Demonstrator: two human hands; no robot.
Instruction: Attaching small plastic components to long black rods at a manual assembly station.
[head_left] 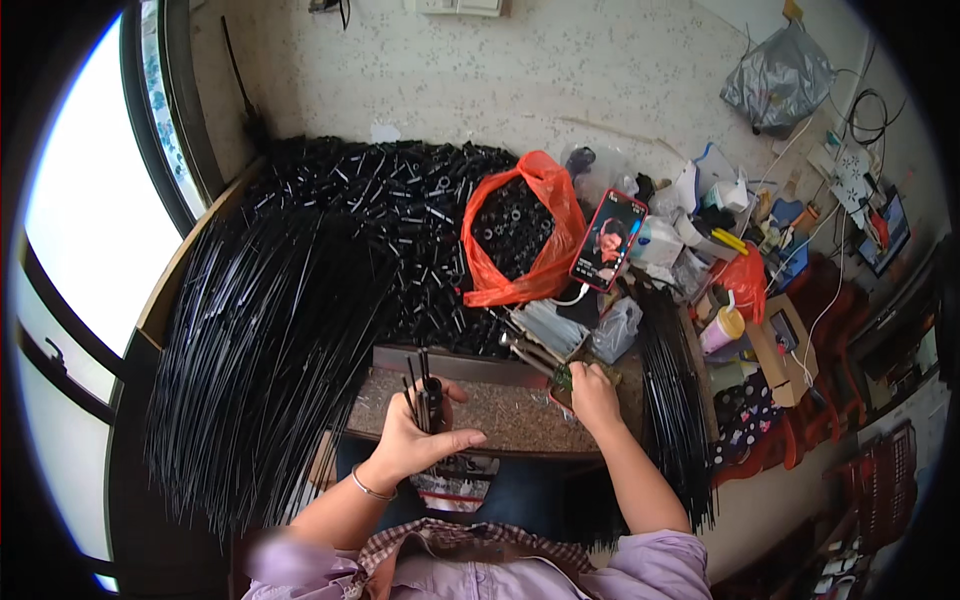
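My left hand [418, 432] grips a small bundle of thin black rods [424, 385] that stand upright above a shallow tray [500, 405] filled with small brownish pieces. My right hand [592, 392] rests at the tray's right edge, closed around the handle of pliers [528, 353] whose jaws point up and left. To my left a big sheaf of long black rods [260, 350] fans across the table. Behind the tray lies a heap of short black tubes [390, 215].
An orange plastic bag [540, 255] of black ring parts stands behind the tray. A phone [606, 240] with a lit screen leans beside it. More black rods [675, 400] lie at the right, beside cluttered boxes, a cup and cables. A window is at left.
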